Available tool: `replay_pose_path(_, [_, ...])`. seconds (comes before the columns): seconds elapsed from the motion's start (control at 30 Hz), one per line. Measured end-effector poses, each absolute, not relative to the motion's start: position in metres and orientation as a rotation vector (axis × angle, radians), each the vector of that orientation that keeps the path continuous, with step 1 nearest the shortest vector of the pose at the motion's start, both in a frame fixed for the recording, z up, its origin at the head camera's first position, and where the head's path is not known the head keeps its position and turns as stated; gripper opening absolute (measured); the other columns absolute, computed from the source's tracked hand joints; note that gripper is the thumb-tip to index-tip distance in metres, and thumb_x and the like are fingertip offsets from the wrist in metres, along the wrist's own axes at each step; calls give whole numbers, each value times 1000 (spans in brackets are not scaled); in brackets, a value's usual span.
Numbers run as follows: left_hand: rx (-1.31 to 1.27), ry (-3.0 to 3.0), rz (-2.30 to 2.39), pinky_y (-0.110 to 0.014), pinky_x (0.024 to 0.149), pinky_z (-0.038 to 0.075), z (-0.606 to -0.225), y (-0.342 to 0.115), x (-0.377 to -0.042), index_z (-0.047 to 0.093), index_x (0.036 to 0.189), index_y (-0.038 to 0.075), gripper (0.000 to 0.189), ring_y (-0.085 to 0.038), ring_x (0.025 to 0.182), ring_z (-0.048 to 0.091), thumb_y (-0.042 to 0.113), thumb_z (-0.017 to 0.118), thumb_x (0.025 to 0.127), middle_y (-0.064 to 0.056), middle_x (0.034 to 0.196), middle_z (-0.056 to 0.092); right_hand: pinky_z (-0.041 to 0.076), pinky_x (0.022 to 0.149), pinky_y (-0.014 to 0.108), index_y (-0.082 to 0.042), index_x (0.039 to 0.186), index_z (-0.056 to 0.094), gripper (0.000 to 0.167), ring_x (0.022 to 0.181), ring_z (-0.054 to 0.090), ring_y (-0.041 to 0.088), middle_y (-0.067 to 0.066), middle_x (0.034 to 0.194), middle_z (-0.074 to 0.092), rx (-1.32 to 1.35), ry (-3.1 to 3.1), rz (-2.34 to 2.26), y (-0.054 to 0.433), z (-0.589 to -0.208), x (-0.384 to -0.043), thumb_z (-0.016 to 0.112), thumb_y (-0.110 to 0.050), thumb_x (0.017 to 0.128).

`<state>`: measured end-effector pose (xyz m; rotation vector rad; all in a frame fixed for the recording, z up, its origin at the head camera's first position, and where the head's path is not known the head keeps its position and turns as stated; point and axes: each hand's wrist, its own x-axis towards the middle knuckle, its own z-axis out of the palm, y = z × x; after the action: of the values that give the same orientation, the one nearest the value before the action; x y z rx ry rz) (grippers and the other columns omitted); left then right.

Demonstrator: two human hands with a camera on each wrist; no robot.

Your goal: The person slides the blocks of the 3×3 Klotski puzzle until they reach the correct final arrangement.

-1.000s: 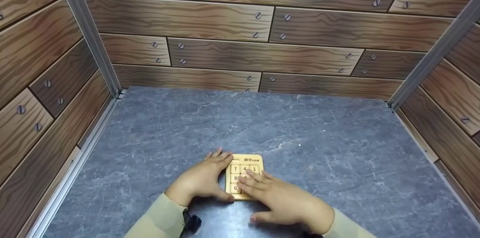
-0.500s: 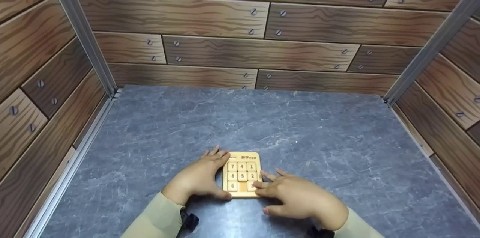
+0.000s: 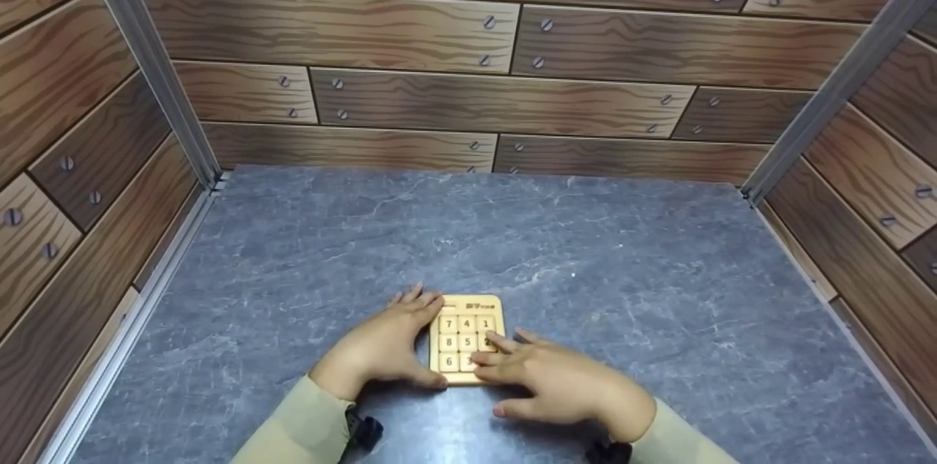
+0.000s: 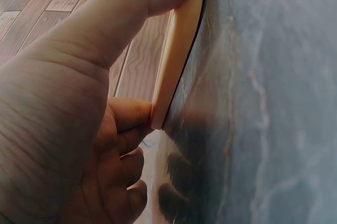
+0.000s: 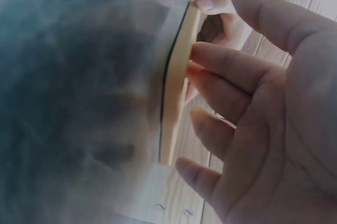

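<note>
A yellow number sliding puzzle lies flat on the table, its tiles 7, 4, 1, 8, 5 and 6 in plain sight. My left hand holds its left side, thumb at the near corner and fingers at the far one; the left wrist view shows this grip along the puzzle's edge. Fingertips of my right hand touch the tile 3 in the bottom row and overlap the tile 2. They cover the bottom right slot. The right thumb is apart from the puzzle, its fingers loosely extended.
The blue-grey marbled table stretches beyond the puzzle. Wood-patterned panels wall it in at the back and both sides, with metal corner posts. Dark straps with small devices sit at both wrists.
The tile 3 has slid left from the bottom right slot to the bottom middle under my right fingertips. Earlier, the right hand drew back rightward off the tiles. My left hand keeps its hold.
</note>
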<state>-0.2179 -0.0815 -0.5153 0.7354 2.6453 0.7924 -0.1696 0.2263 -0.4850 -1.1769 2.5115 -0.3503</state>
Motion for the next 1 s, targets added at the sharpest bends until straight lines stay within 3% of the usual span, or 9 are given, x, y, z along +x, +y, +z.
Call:
replay_pose_path(0.17, [741, 2658, 789, -64, 145, 19, -513, -83, -219, 37, 177, 9, 136, -42, 178, 17, 61, 101, 69, -11, 187, 31, 20, 144, 68, -27, 167, 57, 65, 175, 31, 27, -16, 180, 42, -1194, 2506, -376, 227, -486, -173, 63, -59, 111])
replay_pose_path(0.37, [734, 2650, 792, -64, 145, 19, -515, -82, -218, 37, 177, 9, 136, -42, 178, 17, 62, 101, 70, -11, 187, 32, 22, 144, 65, -25, 173, 48, 75, 175, 32, 28, -8, 182, 41, -1100, 2623, -401, 231, -489, -175, 64, -61, 109])
replay_pose_path(0.7, [719, 2639, 799, -64, 145, 21, -516, -82, -219, 38, 177, 9, 135, -42, 178, 17, 61, 102, 70, -10, 187, 33, 25, 143, 66, -23, 170, 53, 78, 175, 33, 31, -6, 181, 43, -1042, 2668, -310, 231, -488, -173, 67, -65, 106])
replay_pose_path(1.0, [712, 2639, 793, -66, 144, 22, -515, -81, -219, 38, 177, 11, 134, -41, 178, 17, 62, 102, 70, -8, 187, 33, 27, 142, 68, -23, 166, 59, 70, 172, 40, 29, -6, 176, 50, -1103, 2597, -253, 229, -475, -165, 71, -58, 107])
